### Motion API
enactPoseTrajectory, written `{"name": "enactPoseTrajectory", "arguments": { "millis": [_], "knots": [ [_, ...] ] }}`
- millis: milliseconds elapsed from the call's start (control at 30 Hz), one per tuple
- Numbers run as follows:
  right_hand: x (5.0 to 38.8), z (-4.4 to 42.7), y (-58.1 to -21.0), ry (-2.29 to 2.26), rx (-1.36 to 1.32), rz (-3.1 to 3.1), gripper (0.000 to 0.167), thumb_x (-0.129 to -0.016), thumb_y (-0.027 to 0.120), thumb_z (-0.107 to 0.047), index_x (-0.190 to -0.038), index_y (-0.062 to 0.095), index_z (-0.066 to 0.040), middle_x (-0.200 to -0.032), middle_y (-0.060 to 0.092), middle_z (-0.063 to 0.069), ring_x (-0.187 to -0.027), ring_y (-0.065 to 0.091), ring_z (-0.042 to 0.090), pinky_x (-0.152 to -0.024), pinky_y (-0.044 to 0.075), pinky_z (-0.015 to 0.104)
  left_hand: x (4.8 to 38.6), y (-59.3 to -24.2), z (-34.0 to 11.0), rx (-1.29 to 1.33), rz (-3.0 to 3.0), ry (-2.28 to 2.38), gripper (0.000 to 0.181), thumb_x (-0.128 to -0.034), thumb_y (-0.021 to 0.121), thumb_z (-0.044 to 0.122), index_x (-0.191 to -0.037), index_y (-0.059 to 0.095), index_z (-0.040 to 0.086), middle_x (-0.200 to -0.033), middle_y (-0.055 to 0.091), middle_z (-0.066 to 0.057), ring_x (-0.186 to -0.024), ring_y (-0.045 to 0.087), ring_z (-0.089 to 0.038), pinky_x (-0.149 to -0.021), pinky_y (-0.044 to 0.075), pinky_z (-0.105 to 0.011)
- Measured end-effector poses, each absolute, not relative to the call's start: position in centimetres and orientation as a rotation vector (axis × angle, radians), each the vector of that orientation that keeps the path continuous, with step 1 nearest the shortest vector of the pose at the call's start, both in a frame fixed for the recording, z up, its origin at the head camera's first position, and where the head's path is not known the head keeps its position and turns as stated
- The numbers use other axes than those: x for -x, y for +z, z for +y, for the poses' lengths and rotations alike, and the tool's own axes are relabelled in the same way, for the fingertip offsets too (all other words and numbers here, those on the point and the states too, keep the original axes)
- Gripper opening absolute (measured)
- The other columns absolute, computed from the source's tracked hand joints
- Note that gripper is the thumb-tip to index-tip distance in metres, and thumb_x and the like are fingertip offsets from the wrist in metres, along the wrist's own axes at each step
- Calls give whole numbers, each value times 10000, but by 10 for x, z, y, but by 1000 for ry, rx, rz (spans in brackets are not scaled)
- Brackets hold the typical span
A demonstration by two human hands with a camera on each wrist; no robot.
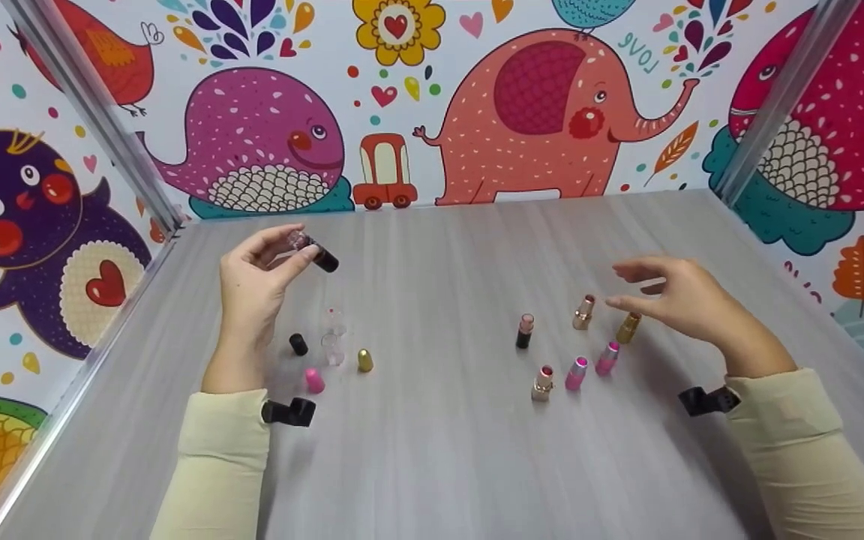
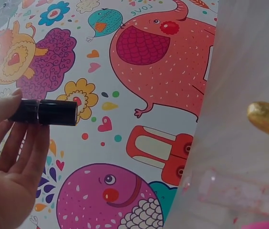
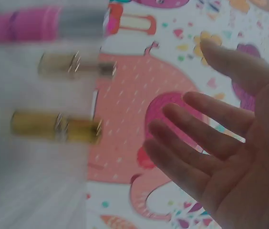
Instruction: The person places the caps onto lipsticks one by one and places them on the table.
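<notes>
My left hand (image 1: pixel 256 274) is raised over the table's left side, pinching a black lipstick tube (image 1: pixel 325 259) between thumb and fingers. In the left wrist view the tube (image 2: pixel 58 112) lies level, its near end covered by the fingertips. My right hand (image 1: pixel 679 296) hovers above the right side, fingers loosely spread and holding nothing, as the right wrist view shows. Close to it stand a gold lipstick (image 1: pixel 628 328) and a pale-gold lipstick (image 1: pixel 583 313), both uncapped. Two pink lipsticks (image 1: pixel 576 373), a square-based gold one (image 1: pixel 543 385) and a black-based one (image 1: pixel 525 331) stand nearby.
Below my left hand are a black cap (image 1: pixel 298 344), a pink cap (image 1: pixel 314 380), a gold cap (image 1: pixel 364 361) and clear caps (image 1: pixel 333 350). The grey table (image 1: pixel 432 450) ends at printed cartoon walls with metal posts (image 1: pixel 87 97) at the corners.
</notes>
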State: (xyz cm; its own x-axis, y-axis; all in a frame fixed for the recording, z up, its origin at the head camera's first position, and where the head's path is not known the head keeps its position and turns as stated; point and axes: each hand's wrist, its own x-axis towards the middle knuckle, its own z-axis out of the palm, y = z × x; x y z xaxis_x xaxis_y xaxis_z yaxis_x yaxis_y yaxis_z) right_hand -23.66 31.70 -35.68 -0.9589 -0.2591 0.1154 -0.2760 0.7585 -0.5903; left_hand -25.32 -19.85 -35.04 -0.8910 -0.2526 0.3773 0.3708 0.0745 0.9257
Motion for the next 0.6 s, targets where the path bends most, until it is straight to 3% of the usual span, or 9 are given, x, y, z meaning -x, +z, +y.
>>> {"name": "enactPoseTrajectory", "arguments": {
  "millis": [133,367,433,600],
  "knots": [
    [243,334,-366,979,-532,-2955,598,-923,863,-360,-1394,685,-39,-1350,705,190,-1242,658,387,-1010,574,559,256,-354,-206,67,-1930,-1823,337,-895,853,6,-1219,764,-15,-1040,785,37,-1010,740,-148,-895,611,-239],
    [251,355,-380,1086,-710,-2953,503,-896,893,-231,-1358,732,-113,-1311,744,116,-1177,715,303,-960,577,241,260,-359,-217,-22,-1973,-1768,348,-892,874,63,-1223,774,28,-1045,775,59,-1014,726,-129,-893,597,-210],
    [253,358,-383,1130,-723,-2968,506,-895,893,-219,-1359,728,-102,-1306,746,122,-1176,717,299,-947,583,238,261,-361,-219,-30,-1976,-1754,345,-889,876,59,-1217,775,19,-1026,772,72,-1002,724,-125,-894,594,-207],
    [258,367,-393,1184,-745,-3026,495,-902,884,-201,-1343,722,-46,-1277,756,132,-1159,717,299,-955,620,357,265,-366,-224,-48,-2005,-1724,358,-876,885,46,-1208,769,-19,-984,770,87,-959,723,-94,-876,591,-191]
  ]
}}
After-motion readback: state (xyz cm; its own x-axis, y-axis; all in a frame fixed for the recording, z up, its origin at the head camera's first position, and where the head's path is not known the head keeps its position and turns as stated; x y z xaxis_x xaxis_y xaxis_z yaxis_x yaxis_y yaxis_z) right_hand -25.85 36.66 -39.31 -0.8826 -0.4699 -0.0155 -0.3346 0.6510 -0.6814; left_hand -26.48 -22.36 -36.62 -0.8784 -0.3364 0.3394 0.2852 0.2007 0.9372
